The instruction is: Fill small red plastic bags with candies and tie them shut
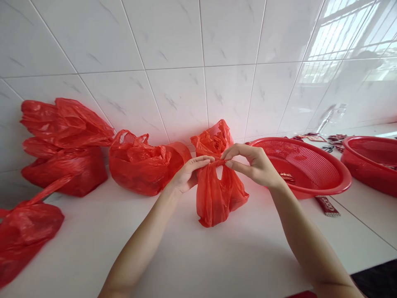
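A red plastic bag hangs and rests between my two hands over the white counter, its top gathered into a narrow twisted strip. My left hand pinches the left end of that strip between thumb and fingers. On the other end, my right hand closes thumb and fingertips on the plastic. A gap shows in the bag just below the strip. Right behind it, another crumpled red bag stands against the tiled wall. What the held bag contains cannot be made out.
Several filled red bags line the left, including a round one and a stacked pair. To the right stand a red mesh basket and a second red basket. A dark red packet lies below the first basket's rim.
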{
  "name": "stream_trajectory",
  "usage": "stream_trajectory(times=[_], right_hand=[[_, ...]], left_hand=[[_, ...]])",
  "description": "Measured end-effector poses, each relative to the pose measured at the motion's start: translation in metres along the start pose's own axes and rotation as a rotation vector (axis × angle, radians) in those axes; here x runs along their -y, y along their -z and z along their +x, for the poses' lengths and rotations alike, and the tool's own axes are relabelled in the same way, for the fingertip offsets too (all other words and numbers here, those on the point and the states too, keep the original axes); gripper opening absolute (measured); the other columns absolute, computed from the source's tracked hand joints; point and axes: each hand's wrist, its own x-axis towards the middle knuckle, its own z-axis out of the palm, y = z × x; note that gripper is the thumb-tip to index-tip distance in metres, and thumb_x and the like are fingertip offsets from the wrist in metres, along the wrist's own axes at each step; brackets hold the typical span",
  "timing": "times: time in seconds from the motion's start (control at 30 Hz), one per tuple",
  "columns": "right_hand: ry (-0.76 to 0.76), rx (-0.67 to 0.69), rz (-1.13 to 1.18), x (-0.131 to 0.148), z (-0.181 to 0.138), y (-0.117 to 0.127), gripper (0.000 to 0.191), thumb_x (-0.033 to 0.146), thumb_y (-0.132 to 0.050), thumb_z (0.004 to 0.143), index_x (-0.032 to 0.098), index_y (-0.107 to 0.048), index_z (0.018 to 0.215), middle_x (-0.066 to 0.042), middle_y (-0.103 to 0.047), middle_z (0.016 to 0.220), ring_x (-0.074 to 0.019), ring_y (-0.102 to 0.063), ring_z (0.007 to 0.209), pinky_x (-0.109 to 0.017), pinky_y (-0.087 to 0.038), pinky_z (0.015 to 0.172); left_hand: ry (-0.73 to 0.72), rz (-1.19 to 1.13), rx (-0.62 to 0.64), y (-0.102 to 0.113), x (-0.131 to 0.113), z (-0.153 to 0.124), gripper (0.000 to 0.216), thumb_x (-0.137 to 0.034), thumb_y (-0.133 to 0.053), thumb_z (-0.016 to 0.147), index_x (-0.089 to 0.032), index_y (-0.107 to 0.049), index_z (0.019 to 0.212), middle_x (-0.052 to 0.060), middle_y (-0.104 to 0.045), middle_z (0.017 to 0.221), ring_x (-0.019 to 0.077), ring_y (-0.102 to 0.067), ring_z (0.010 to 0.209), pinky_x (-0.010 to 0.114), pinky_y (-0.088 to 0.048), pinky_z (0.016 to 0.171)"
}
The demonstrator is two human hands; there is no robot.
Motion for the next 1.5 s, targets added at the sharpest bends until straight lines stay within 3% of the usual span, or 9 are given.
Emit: stream_trajectory(times=[0.37,1.23,1.37,1.5], right_hand=[[-0.097,0.061,0.204,-0.005,0.001,0.004,0.012,0.027,-0.069,0.09,0.019,-0.068,0.082,-0.004,-0.07,0.088,-0.0182,-0.065,0.085,-0.038,-0.055,0.081],[-0.147,0.14,0.243,-0.002,-0.002,0.014,0.013,0.029,-0.069,0.089,0.018,-0.067,0.082,-0.007,-0.072,0.098,-0.0219,-0.071,0.093,-0.04,-0.057,0.086],[-0.079,0.251,0.292,-0.007,-0.002,0.024,0.009,0.026,-0.069,0.09,0.019,-0.068,0.084,-0.009,-0.075,0.107,-0.0224,-0.07,0.101,-0.039,-0.058,0.087],[-0.045,0.509,0.369,-0.014,-0.003,0.037,0.007,0.023,-0.065,0.092,0.017,-0.069,0.09,-0.012,-0.077,0.104,-0.0227,-0.073,0.098,-0.041,-0.06,0.085]], left_hand=[[0.003,0.03,-0.018,0.001,-0.002,-0.003,0.026,-0.03,-0.09,0.062,-0.017,-0.077,0.08,-0.002,-0.064,0.066,0.0079,-0.055,0.057,0.019,-0.041,0.052],[-0.063,0.146,-0.024,0.006,-0.005,-0.004,0.02,-0.03,-0.086,0.066,-0.018,-0.076,0.079,-0.003,-0.058,0.068,0.0055,-0.044,0.054,0.021,-0.033,0.05],[-0.077,0.203,-0.047,0.013,-0.005,-0.001,0.022,-0.03,-0.087,0.063,-0.018,-0.075,0.077,-0.004,-0.057,0.067,0.006,-0.044,0.056,0.021,-0.033,0.052],[-0.03,0.282,-0.061,0.026,-0.001,0.007,0.026,-0.027,-0.088,0.058,-0.018,-0.075,0.078,-0.002,-0.06,0.073,0.0071,-0.049,0.061,0.02,-0.037,0.055]])
